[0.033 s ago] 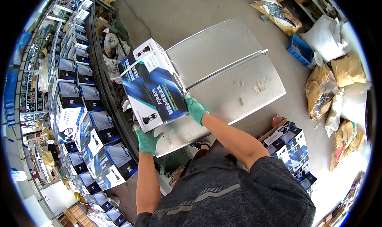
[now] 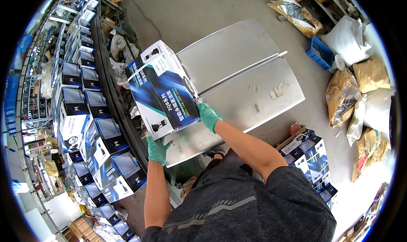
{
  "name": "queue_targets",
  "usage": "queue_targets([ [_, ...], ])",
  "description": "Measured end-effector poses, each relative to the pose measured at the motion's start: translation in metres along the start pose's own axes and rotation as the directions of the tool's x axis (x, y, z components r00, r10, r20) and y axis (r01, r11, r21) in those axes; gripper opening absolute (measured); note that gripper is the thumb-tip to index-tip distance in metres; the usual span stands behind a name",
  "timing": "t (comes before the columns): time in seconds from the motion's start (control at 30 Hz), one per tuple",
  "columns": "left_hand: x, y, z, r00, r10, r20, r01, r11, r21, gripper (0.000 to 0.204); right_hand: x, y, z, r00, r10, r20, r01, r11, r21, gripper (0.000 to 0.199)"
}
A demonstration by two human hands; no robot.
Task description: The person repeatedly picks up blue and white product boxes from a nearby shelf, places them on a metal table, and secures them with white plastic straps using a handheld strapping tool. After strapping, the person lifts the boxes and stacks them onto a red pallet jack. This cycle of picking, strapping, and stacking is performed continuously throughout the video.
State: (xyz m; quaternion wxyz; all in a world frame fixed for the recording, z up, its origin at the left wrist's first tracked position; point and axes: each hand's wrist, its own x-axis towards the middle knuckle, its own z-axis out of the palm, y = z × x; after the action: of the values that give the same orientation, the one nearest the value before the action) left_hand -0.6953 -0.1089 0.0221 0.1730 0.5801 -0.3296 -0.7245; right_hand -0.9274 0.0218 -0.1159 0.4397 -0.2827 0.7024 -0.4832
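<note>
A printed cardboard box (image 2: pixel 167 95), blue, white and black with a pump picture on its top face, sits tilted at the left end of a metal-topped bench. My right hand (image 2: pixel 208 116), in a green glove, grips the box's right side near its lower right corner. At the near left corner is my left hand (image 2: pixel 157 150), gloved the same way, with its thumb spread and its fingertips against the box's lower edge. Part of those fingers is hidden by the box. Under it all lies the silvery sheet-metal surface (image 2: pixel 237 97), split by a raised seam.
Along the left, stacks of similar boxes (image 2: pixel 114 136) stand beside a dark rail (image 2: pixel 111 81). More boxes (image 2: pixel 311 157) stand on the floor at my right. A blue bin (image 2: pixel 319 53), a white sack (image 2: pixel 348 39) and brown paper bags (image 2: pixel 341 97) lie at the far right.
My left hand has shifted very slightly right at the box's near corner. The box and my right hand are almost where they were.
</note>
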Motion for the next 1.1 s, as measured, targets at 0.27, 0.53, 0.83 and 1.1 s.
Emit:
queue_targets([
  [0.27,0.012,-0.006,0.007,0.989,0.109,-0.098,-0.087,0.976,0.202,0.072,-0.005,-0.014,-0.032,0.970,-0.044,-0.238,0.013,0.992,-0.129,0.045],
  [0.53,0.004,-0.004,0.008,0.968,0.151,-0.200,-0.078,0.940,0.331,0.078,-0.006,-0.006,-0.347,0.487,-0.186,-0.853,-0.322,0.870,-0.373,0.032],
  [0.83,0.013,0.000,0.003,0.957,0.140,-0.256,-0.006,0.887,0.461,0.080,0.072,0.106,-0.507,0.737,0.233,-0.634,-0.540,0.768,-0.346,0.059],
  [1.1,0.000,-0.005,-0.019,0.866,0.482,-0.134,-0.264,0.668,0.696,0.060,0.024,0.016,-0.478,0.532,0.095,-0.841,-0.076,0.995,0.064,0.025],
])
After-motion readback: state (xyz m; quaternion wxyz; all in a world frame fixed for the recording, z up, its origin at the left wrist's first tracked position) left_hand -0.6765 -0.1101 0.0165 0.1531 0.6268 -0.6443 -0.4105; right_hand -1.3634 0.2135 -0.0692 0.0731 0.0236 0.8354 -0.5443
